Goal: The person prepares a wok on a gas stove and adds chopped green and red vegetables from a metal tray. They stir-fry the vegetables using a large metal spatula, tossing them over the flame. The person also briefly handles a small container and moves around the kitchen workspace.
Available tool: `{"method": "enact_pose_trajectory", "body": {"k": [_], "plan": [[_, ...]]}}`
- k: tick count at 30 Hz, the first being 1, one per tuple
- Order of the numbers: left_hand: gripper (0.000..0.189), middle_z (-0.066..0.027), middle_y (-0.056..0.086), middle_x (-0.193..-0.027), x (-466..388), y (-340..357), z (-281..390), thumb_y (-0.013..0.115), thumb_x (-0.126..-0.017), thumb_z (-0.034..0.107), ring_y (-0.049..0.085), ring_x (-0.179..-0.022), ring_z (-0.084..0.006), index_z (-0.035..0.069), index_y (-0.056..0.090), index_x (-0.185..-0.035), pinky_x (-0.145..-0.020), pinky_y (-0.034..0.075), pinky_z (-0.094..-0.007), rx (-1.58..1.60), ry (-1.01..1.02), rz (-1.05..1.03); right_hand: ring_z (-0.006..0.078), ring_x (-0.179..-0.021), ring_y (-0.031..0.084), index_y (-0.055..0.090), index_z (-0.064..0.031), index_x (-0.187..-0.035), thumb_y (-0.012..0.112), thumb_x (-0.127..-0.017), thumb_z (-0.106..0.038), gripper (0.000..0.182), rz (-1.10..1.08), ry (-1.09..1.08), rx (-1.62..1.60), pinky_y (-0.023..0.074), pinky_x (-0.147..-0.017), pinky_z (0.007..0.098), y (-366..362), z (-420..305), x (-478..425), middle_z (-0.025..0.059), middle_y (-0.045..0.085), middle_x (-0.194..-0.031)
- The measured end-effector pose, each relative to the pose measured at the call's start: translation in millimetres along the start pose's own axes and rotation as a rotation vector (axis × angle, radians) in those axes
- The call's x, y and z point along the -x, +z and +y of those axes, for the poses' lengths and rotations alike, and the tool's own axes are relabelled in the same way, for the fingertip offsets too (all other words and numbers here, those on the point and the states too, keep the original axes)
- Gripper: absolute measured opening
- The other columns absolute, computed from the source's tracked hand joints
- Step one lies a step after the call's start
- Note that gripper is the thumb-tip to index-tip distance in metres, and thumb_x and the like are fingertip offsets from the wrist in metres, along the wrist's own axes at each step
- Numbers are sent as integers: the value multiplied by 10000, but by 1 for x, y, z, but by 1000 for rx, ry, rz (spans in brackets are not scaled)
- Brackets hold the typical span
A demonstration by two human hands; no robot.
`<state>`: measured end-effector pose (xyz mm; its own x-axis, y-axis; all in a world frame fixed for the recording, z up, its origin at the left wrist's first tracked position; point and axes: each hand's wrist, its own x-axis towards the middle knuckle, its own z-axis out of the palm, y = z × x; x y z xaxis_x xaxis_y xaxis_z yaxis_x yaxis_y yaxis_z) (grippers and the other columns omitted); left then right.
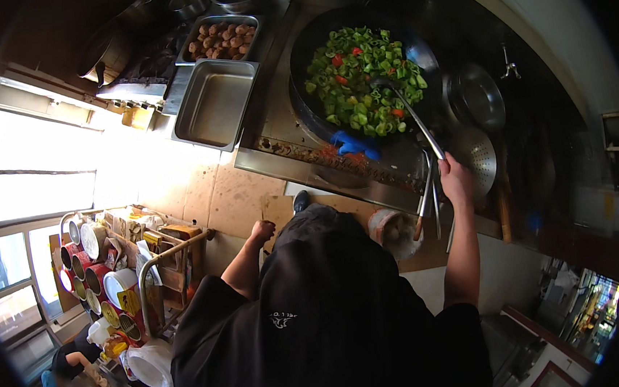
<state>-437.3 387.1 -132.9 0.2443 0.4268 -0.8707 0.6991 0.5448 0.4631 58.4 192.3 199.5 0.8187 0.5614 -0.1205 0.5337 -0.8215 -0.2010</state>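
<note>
My right hand (455, 178) grips the metal handle of a ladle (420, 122). The ladle's head rests among chopped green peppers (368, 104), mixed with a few red pieces, in a large dark wok (298, 104). On the wok's near rim lies a crumpled blue cloth or glove (355, 145). To the right of the wok, close to my right hand, is a perforated metal strainer (482, 162). My left hand (263, 231) hangs by my left side, fingers curled, with nothing visible in it.
Left of the wok stand a deep steel pan (181, 126) and another with brown round pieces (224, 41). A metal basin (479, 98) sits at right. A bucket (385, 224) stands below the stove edge. Left are a cart (144, 294) with large cans and another person (77, 359).
</note>
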Motion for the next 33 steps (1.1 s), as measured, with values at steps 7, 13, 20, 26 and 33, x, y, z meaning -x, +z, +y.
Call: {"method": "enact_pose_trajectory", "body": {"k": [7, 13, 20, 26, 33], "plan": [[158, -59, 638, -681, 26, 4, -10, 573, -877, 114, 613, -552, -170, 16, 645, -775, -463, 513, -331, -140, -36, -113, 416, -957, 608, 581, -80, -1211, 505, -943, -388, 416, -57, -30, -264, 488, -787, 466, 86, -39, 5, 209, 662, -996], [211, -77, 688, -816, 11, 12, -14, 560, -856, 159, 625, -599, -178, 44, 697, -968, -487, 505, -308, -146, -31, 1, 206, -634, 573, 613, 28, -1047, 575, -932, -280, 331, -76, -6, -670, 449, -614, 336, 74, -9, 13, 97, 611, -709], [233, -81, 682, -783, 20, 16, -7, 547, -858, 169, 627, -604, -178, 33, 699, -973, -496, 503, -312, -106, 2, 5, 237, -638, 573, 623, -21, -1083, 546, -947, -311, 329, 135, 18, -629, 444, -602, 349, 38, -17, -8, 109, 607, -720], [230, -87, 666, -758, 24, 14, 4, 549, -865, 188, 573, -538, -202, 30, 688, -958, -468, 497, -356, -197, -83, -17, 74, -345, 355, 537, -82, -894, 497, -979, -318, 255, -209, 204, -1156, 267, -302, 258, 63, -55, -52, -15, 414, -536], [244, -80, 673, -781, -33, 7, -35, 563, -866, 217, 578, -538, -203, 41, 692, -975, -441, 486, -376, -442, 172, -171, 32, -374, 350, 549, -85, -906, 516, -976, -291, 220, -462, 148, -1056, 255, -316, 202, -1, -30, -11, -25, 450, -573]]}}
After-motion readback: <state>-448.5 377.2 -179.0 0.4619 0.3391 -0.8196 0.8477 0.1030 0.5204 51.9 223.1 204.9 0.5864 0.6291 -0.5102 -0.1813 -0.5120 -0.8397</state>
